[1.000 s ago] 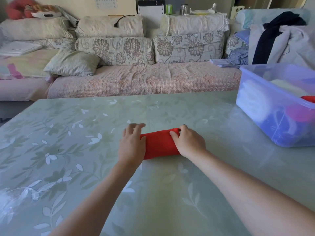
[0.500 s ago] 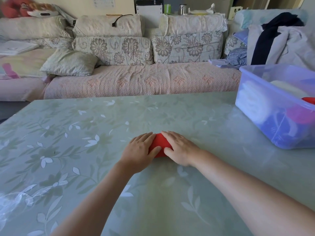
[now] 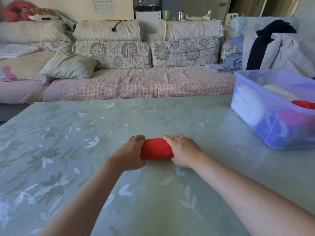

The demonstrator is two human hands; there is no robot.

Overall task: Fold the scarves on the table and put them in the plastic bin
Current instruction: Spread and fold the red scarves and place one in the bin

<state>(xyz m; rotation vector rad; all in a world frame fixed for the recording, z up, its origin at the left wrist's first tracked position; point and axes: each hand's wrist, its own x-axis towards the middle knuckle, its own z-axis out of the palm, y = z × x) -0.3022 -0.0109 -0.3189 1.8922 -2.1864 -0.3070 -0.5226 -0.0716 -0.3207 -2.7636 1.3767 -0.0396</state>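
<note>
At the middle of the table, two bare hands hold a red scarf (image 3: pixel 156 149) folded into a short, thick bundle. The left hand (image 3: pixel 131 154) grips its left end, with the fingers curled over the top. The right hand (image 3: pixel 182 150) grips the right end the same way. The bundle lies on the table (image 3: pixel 153 116) between them.

The scarf looks soft, light and limp. Its layers would probably spring open if it were lifted by one end. A squeeze at both ends, or one hand wrapped round the middle, should keep the fold together.

A glossy green cover with a pale leaf pattern lies over the table. It is likely slick, so the bundle may slide easily.

A see-through blue plastic bin (image 3: pixel 255 106) stands on the table's right side, well apart from the hands. It has no lid and already holds white, red and darker cloth.

Beyond the table is a sofa (image 3: pixel 136 84) with flowered cushions. A heap of clothes (image 3: pixel 281 48) lies behind the bin.
</note>
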